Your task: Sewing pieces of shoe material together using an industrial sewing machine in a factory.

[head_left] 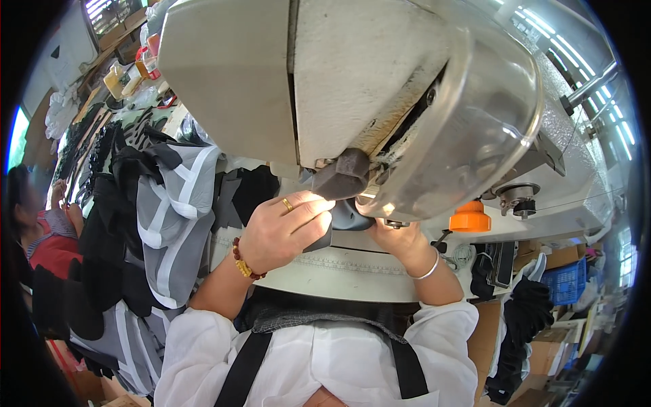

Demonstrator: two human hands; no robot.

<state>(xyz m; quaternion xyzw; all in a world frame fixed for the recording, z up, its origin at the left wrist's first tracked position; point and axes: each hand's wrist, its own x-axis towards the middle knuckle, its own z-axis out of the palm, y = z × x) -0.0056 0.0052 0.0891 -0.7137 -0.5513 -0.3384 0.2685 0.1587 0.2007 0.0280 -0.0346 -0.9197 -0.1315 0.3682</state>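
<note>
Under the large pale head of a sewing machine (pixel 230 74), my left hand (pixel 281 227) pinches a dark grey fabric piece (pixel 339 180) between thumb and fingers. This piece curves up beside the needle area and its lower part looks blue-grey. My right hand (pixel 400 241) is at the other side of the piece, close against its edge. The machine's clear plastic guard (pixel 468 136) and lower parts hide most of that hand's fingers, so their grip does not show. The needle itself is hidden.
A pale table edge with a printed ruler (pixel 359 266) runs before me. Grey and black fabric pieces with white strips (pixel 176 203) are heaped at left. An orange knob (pixel 470 217) sits right of the guard. Farther right is a blue crate (pixel 566 281). Another person (pixel 54 237) sits far left.
</note>
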